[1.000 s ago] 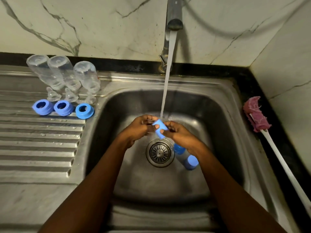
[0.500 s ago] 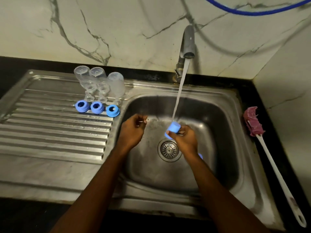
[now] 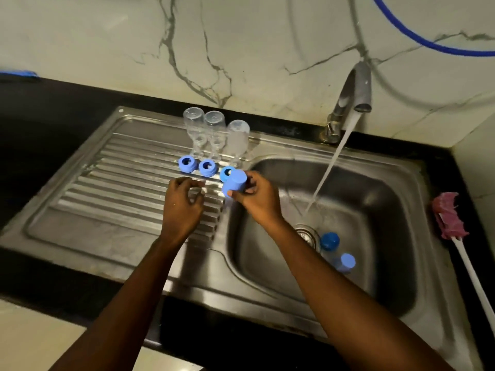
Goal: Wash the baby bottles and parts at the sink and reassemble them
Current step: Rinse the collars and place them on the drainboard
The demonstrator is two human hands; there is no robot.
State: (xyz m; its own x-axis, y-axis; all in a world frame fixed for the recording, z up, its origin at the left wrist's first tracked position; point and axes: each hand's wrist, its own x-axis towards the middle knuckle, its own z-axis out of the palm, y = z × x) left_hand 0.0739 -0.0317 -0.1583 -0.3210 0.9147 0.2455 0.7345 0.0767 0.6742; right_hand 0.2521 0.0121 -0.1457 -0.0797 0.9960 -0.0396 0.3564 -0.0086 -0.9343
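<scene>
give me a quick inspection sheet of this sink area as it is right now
surface: steel drainboard beside the sink basin; tap running.
job's things: three clear bottles upturned on the drainboard, three blue rings in front of them; two blue pieces in the basin near the drain.
clutter: pink bottle brush right of the sink.
hands: right hand grips a blue cap; left hand curled over the drainboard, contents unclear.
cables: blue hose across the wall.
surroundings: black counter.

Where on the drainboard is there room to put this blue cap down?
Bare: the ribbed drainboard left of the blue rings and in front of them, around your left hand. Crowded: the back edge, with rings and upturned bottles.
</scene>
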